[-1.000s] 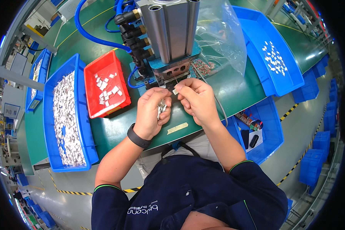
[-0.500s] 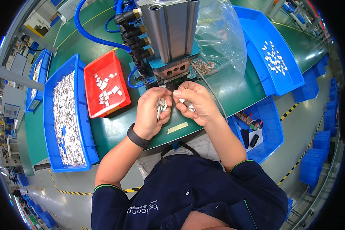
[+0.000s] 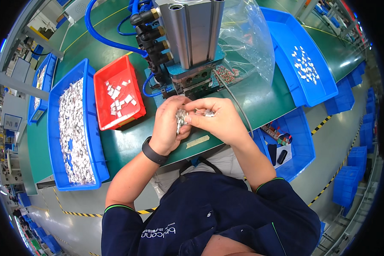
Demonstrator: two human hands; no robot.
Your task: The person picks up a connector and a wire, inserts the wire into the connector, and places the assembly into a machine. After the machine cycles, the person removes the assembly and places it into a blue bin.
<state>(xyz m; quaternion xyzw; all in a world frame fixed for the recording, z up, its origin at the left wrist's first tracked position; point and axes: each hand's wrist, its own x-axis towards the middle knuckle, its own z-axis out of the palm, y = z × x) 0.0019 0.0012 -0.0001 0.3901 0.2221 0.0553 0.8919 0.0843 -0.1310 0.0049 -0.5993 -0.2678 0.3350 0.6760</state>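
Several small white connectors [image 3: 180,118] in the left hand [image 3: 166,121], with fingers curled around them. More white connectors [image 3: 209,113] inside the half-closed right hand [image 3: 222,121], thumb tip touching the left-hand bunch; cannot tell whether pinching one. All just before the pneumatic press [image 3: 194,42].

White pieces [image 3: 181,117], perhaps connectors, in fingers [image 3: 205,103]

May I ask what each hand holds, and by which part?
Left hand holds small white connector-like pieces in curled fingers; right hand, similar pieces. Gripped parts are indistinct.
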